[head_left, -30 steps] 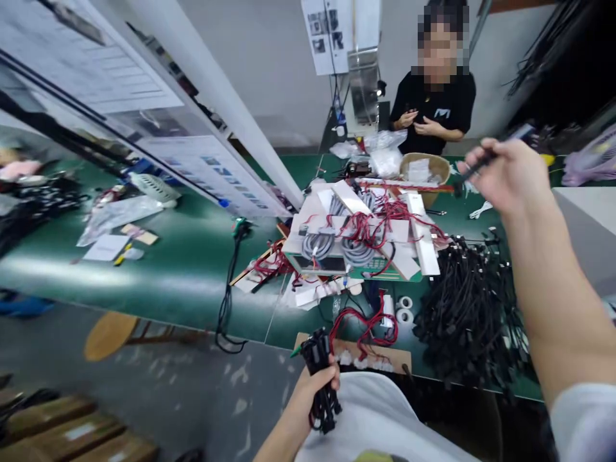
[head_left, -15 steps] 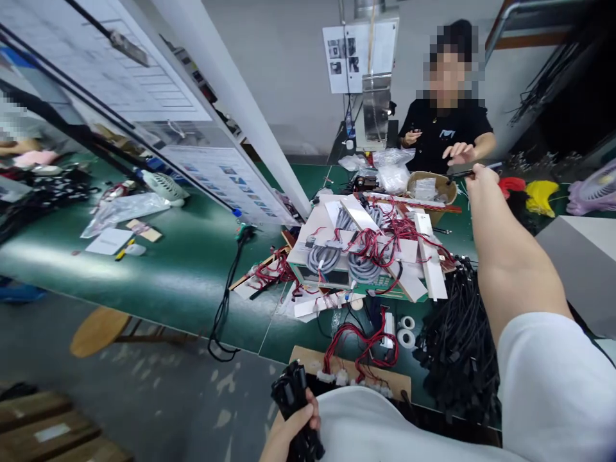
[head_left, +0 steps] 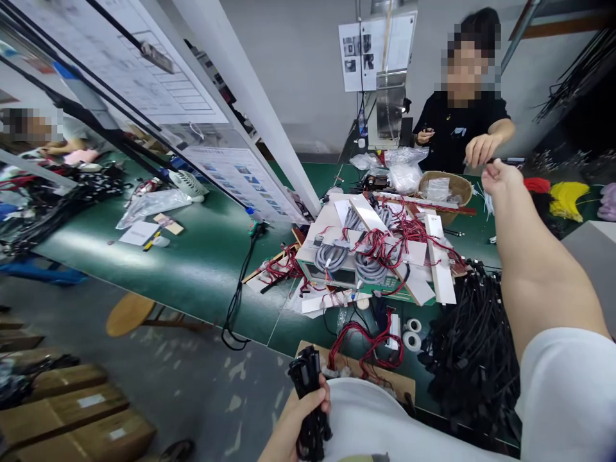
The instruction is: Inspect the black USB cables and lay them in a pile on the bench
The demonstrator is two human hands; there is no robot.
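My left hand (head_left: 308, 410) is wrapped around a bundle of black cables (head_left: 305, 369), held low in front of my white shirt. My right arm reaches across the bench, and my right hand (head_left: 500, 176) is at its far side with the fingers curled closed. What those fingers hold, if anything, is too small to make out. A co-worker's hand (head_left: 481, 149) meets my fingertips there, its fingers pointing down. Below my right forearm lies a large heap of black cables (head_left: 466, 346).
Red-and-black wires (head_left: 418, 234), grey coiled cables (head_left: 332, 256) and white strips lie on a boxy instrument (head_left: 385, 289). White tape rolls (head_left: 412, 340) are beside the black heap. A slanted white post (head_left: 260, 102) rises at left; cardboard boxes (head_left: 86, 410) stand on the floor.
The co-worker's hand has come over to my right hand's fingertips. The dark slim thing that showed at my right fingers is no longer visible. My left hand still grips the cables.
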